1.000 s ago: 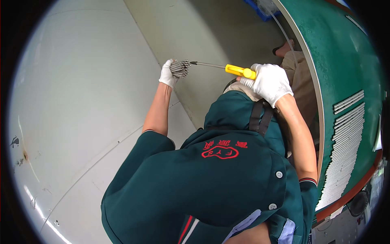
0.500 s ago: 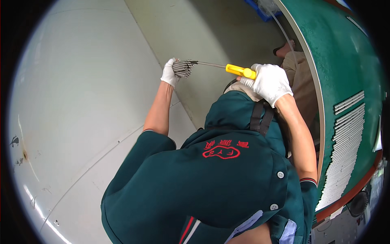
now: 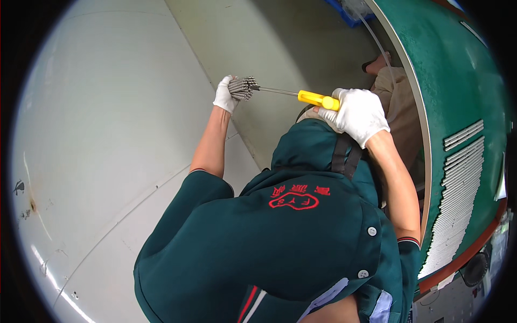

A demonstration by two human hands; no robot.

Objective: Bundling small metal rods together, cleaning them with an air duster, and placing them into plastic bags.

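In its white glove, my left hand (image 3: 223,97) is closed around a bundle of thin metal rods (image 3: 242,89), whose ends point to the right. My right hand (image 3: 360,114), also gloved in white, grips a yellow air blow gun (image 3: 314,99) by its body. From the gun a long thin metal nozzle (image 3: 279,91) runs left, and its dark tip is right at the rod ends. Whether the tip touches them I cannot tell. The fingers of my right hand are partly hidden behind the glove's back.
At the right stands a green-topped table (image 3: 441,64) with a pale curved edge. A long row of metal rods (image 3: 455,199) lies on it. A clear hose (image 3: 380,46) hangs near a blue crate (image 3: 344,13). Another person's leg (image 3: 401,97) is beside the table.
The bundle has turned slightly in my left hand, so its ends face more to the right. The nozzle tip has dropped a little, and my right hand has shifted slightly downward.
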